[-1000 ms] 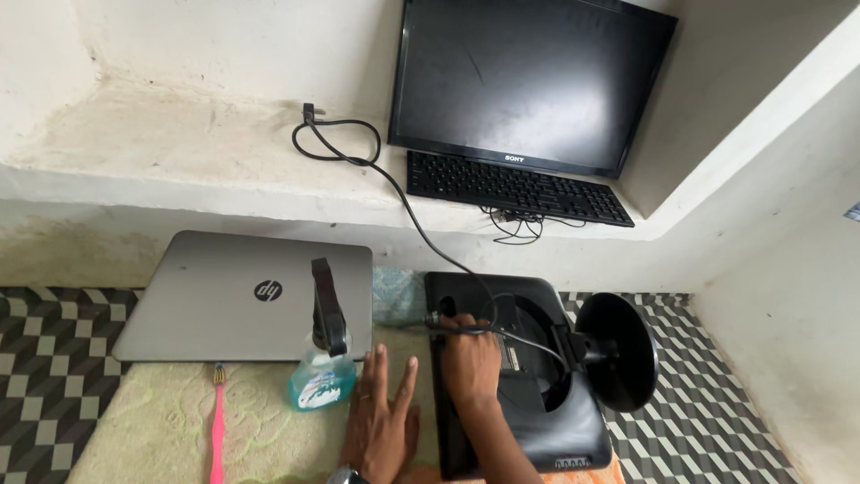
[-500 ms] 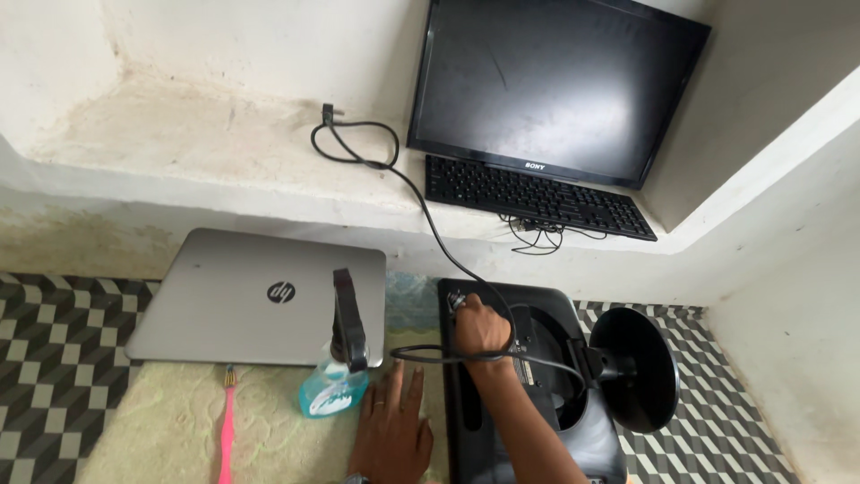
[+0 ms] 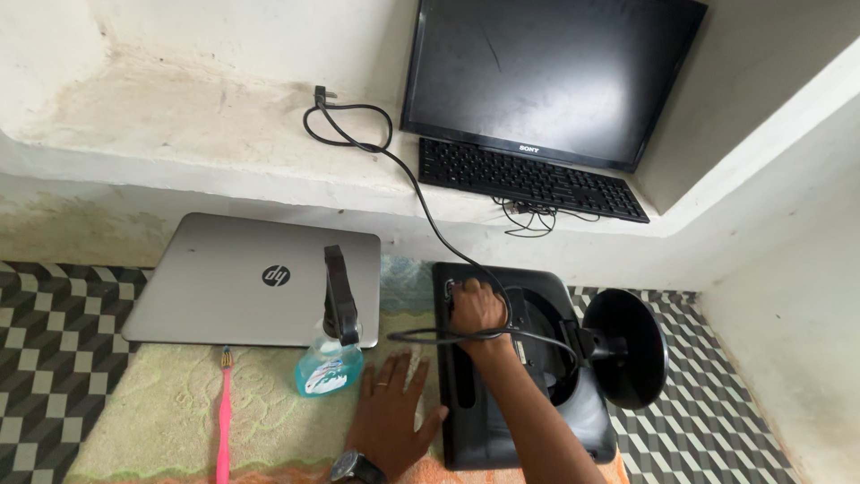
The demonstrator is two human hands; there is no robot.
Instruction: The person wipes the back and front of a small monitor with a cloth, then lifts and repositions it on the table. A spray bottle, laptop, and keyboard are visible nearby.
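A black monitor (image 3: 537, 385) lies face down on a green towel (image 3: 179, 421), its round stand (image 3: 632, 345) sticking up on the right. My right hand (image 3: 475, 309) is closed on the plug end of a black cable (image 3: 421, 202) at the monitor's upper left corner. The cable runs up over the ledge and loops there. My left hand (image 3: 394, 421) rests flat on the towel beside the monitor's left edge, fingers spread, with a ring and a wristwatch.
A spray bottle (image 3: 330, 354) of blue liquid stands left of my left hand. A closed silver laptop (image 3: 242, 278) lies behind it, a pink toothbrush (image 3: 221, 417) to the left. On the white ledge (image 3: 179, 152) stand a second monitor (image 3: 542, 76) and a keyboard (image 3: 528, 179).
My right hand has slid with the cable end from the monitor's middle left up to its upper left corner. The left hand stays flat on the towel.
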